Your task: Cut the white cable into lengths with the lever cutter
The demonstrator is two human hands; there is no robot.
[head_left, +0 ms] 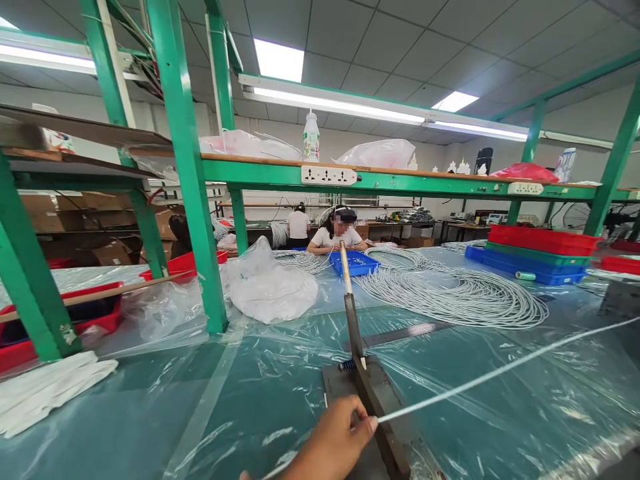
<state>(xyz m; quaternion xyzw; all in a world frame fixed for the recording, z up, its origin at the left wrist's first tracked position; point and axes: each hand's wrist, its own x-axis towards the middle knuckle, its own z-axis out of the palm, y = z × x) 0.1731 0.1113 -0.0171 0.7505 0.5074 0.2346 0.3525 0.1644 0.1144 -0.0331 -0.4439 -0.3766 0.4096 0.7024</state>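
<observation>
My left hand [343,437] reaches in from the bottom edge, thumb and forefinger pinched on a thin white cable [480,383]. From my fingertips the cable runs taut up to the right edge of the view. It crosses the dark arm of a lever cutter [356,327], whose long handle stands raised and points away from me. The cutter's metal base [333,383] rests on the bench, partly behind my hand. A short white strand shows beside my wrist. My right hand is out of view; a skin-coloured sliver at the bottom edge is too small to identify.
Coiled white cables [465,297] and stacked trays [537,250] lie beyond the cutter. A green post [187,167] and shelf [280,175] rise ahead. White gloves [50,390] lie left, near a plastic bag [270,287]. A person [325,237] sits opposite by a blue tray [367,263].
</observation>
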